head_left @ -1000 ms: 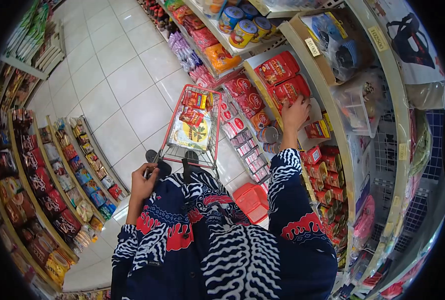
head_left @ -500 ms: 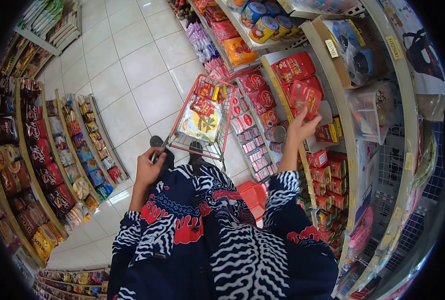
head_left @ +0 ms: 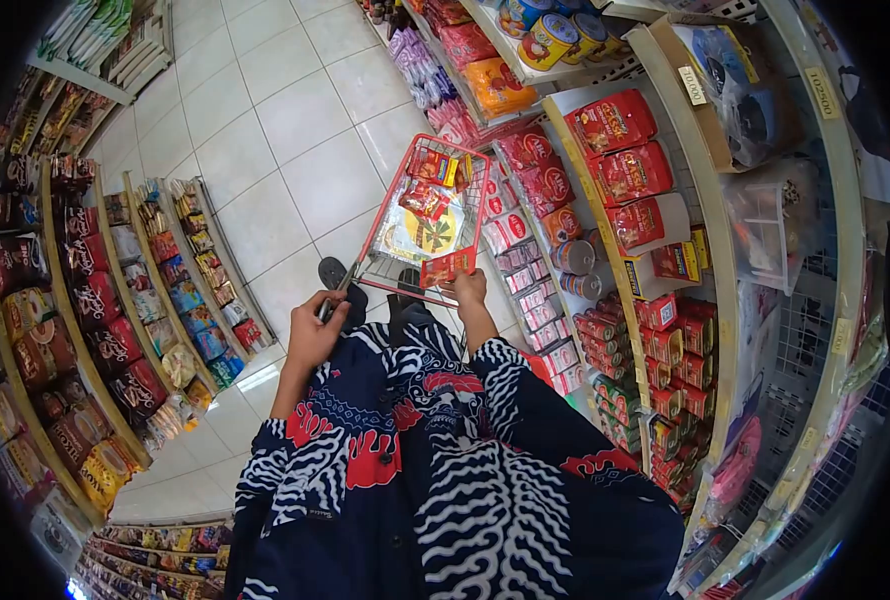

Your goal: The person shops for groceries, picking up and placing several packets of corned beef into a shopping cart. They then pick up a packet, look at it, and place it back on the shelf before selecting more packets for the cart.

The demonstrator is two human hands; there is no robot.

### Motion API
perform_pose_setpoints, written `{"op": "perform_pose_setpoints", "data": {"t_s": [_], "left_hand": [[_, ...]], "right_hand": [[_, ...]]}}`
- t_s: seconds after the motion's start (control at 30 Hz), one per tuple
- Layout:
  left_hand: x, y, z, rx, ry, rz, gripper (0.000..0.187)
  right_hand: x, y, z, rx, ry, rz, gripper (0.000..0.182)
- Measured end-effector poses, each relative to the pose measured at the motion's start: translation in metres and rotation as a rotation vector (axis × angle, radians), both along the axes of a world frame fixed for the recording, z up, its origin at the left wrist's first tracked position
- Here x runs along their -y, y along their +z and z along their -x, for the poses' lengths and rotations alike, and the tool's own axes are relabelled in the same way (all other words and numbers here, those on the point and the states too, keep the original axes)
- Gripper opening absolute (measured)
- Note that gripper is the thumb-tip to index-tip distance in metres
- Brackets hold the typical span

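Observation:
My right hand [head_left: 468,290] is closed on the edge of a red food packet [head_left: 446,267], held over the near end of the red-rimmed wire shopping basket [head_left: 372,235]. In the basket lie a white and yellow bag with a green leafy picture [head_left: 417,231] and smaller red packets [head_left: 424,200]. My left hand [head_left: 315,328] is closed by the basket's near left corner, around a thin greyish bar that looks like the basket handle; the fingers partly hide it.
Shelves on the right hold red pouches [head_left: 630,171], small cans [head_left: 666,345] and a cardboard box [head_left: 700,90]. On the left, racks carry dark red snack packs [head_left: 98,350]. Pale floor tiles [head_left: 310,115] run between them. A shoe tip [head_left: 332,271] shows beside the basket.
My right hand has brought the red packet from the right-hand shelf leftward and down to above the basket. The left hand keeps its grip. The whole view has shifted slightly.

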State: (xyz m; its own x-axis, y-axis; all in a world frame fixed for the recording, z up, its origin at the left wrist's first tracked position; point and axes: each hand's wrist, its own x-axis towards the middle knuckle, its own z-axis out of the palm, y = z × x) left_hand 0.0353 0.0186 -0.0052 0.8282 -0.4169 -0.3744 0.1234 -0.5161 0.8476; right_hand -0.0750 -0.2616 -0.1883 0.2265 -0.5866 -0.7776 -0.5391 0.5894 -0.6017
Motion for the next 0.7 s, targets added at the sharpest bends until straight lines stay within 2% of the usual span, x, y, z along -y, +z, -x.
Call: {"op": "perform_pose_setpoints", "data": {"t_s": [0.07, 0.17, 0.23, 0.33, 0.4, 0.5, 0.53, 0.6, 0.63, 0.7], "left_hand": [[-0.001, -0.002, -0.001, 0.051, 0.003, 0.031, 0.024], [-0.002, 0.0, -0.004, -0.024, -0.019, -0.029, 0.02], [-0.004, 0.0, -0.005, -0.076, -0.023, -0.07, 0.018], [0.0, -0.001, -0.005, -0.009, 0.062, -0.08, 0.017], [0.001, 0.006, -0.007, 0.003, 0.076, -0.142, 0.016], [-0.002, -0.003, -0.015, 0.187, 0.043, -0.187, 0.011], [0.003, 0.0, -0.017, 0.14, 0.07, -0.183, 0.01], [0.009, 0.007, -0.016, 0.059, 0.101, -0.199, 0.009], [0.01, 0.007, -0.014, 0.067, 0.086, -0.192, 0.01], [0.011, 0.008, -0.014, 0.06, 0.074, -0.198, 0.011]], "right_hand": [[-0.005, -0.003, -0.007, -0.033, 0.05, 0.031, 0.032], [0.005, -0.035, -0.014, -0.345, 0.403, 0.381, 0.027], [0.008, 0.023, -0.035, -0.473, 0.678, 0.517, 0.031], [0.025, 0.028, -0.059, -0.592, 0.85, 0.534, 0.033], [0.041, 0.014, -0.072, -0.621, 0.901, 0.555, 0.033], [0.065, -0.024, -0.094, -0.65, 0.971, 0.511, 0.035], [0.073, -0.048, -0.098, -0.653, 0.928, 0.56, 0.04], [0.085, -0.059, -0.113, -0.677, 1.005, 0.536, 0.051], [0.084, -0.063, -0.123, -0.724, 0.966, 0.617, 0.057], [0.084, -0.062, -0.142, -0.712, 1.01, 0.77, 0.055]]}}
